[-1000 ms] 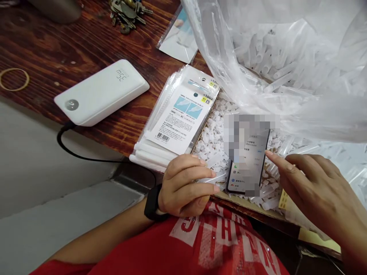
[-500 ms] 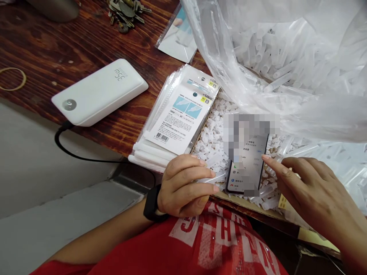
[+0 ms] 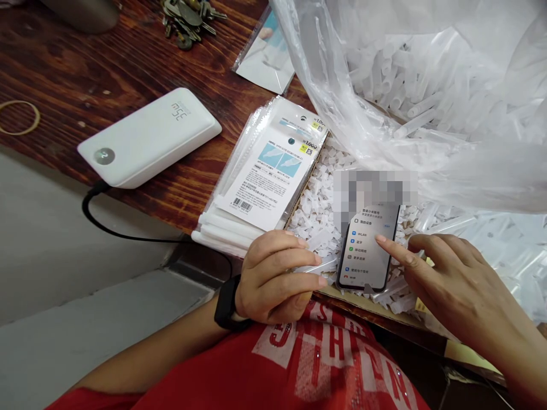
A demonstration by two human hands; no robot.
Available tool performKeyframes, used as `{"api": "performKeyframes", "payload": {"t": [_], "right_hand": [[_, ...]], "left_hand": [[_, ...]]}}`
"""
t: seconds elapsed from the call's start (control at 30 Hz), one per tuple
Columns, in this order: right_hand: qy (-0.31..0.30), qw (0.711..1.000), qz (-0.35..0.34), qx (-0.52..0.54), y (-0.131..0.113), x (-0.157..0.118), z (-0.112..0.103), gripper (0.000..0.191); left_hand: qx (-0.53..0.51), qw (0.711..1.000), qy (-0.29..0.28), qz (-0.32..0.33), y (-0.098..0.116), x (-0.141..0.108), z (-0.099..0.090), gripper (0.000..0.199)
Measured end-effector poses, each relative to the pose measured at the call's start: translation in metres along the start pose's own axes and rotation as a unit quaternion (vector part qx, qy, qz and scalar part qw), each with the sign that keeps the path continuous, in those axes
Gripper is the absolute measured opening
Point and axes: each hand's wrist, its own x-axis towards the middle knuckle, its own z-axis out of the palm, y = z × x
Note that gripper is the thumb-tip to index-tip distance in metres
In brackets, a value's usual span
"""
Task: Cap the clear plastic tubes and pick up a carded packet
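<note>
My left hand (image 3: 277, 276), with a black band on the wrist, is curled at the near edge of a cardboard box. A clear plastic tube (image 3: 318, 266) lies between its fingers. To its right a smartphone (image 3: 370, 250) rests on small white plastic pieces (image 3: 318, 196), its screen lit with a settings list; blocky blurring covers its upper part. My right hand (image 3: 453, 285) holds nothing. Its index finger is stretched out over the phone screen, the other fingers loosely bent. Whether the fingertip touches the glass I cannot tell.
Clear packets with printed cards (image 3: 273, 176) are stacked left of the box. A white power bank (image 3: 149, 136) with a black cable lies on the wooden table. Keys (image 3: 188, 20) and a rubber band (image 3: 19, 117) are farther off. A plastic bag (image 3: 333, 85) of translucent tubes lies open behind.
My right hand has moved left, bringing its index fingertip from the phone's right edge to over the screen. More of the screen list is visible. My left hand has stayed in place.
</note>
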Motion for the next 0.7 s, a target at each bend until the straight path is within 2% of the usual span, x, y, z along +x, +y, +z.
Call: {"api": "performKeyframes", "payload": {"t": [0.7], "right_hand": [[0.013, 1.0, -0.015, 0.003, -0.0008, 0.0076, -0.0038, 0.08]], "left_hand": [[0.003, 1.0, 0.0, -0.001, 0.0003, -0.0011, -0.0006, 0.026]]}}
